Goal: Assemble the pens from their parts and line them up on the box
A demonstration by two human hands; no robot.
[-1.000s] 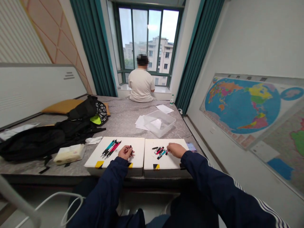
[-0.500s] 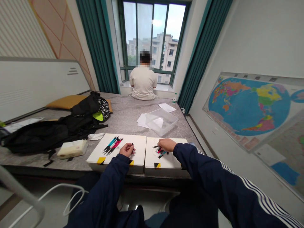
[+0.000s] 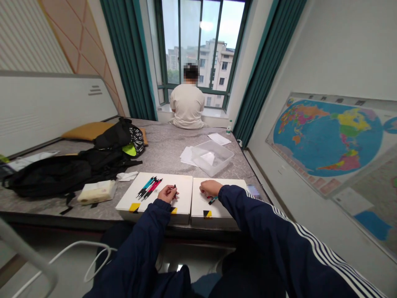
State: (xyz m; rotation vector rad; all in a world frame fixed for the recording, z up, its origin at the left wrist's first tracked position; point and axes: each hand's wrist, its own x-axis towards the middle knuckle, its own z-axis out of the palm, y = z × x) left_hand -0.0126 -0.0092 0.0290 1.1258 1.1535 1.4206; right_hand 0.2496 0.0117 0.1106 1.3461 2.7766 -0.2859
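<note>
My left hand point(image 3: 167, 193) is over the right part of the left white box point(image 3: 130, 208), its fingers pinched on a small dark pen-like piece point(image 3: 175, 187) that pokes up past them. To its left lies a row of blue, red and black pens point(image 3: 149, 189) on the same lid. My right hand point(image 3: 210, 188) is above the right white box point(image 3: 198, 212), fingers drawn together. What they hold, if anything, is hidden. Small blue and dark pen parts point(image 3: 213, 200) lie just under that hand, mostly covered by it.
Behind the boxes stand a clear plastic tub point(image 3: 214, 159) and loose white papers point(image 3: 187, 156). A tissue pack point(image 3: 96, 192) and black backpack point(image 3: 56, 174) lie left. Farther off, a person point(image 3: 187, 105) sits facing the window, near a bottle point(image 3: 228, 127).
My right hand has moved left over the right box and now covers more of the pen parts. My left hand keeps its pinch at nearly the same place. The view has shifted slightly.
</note>
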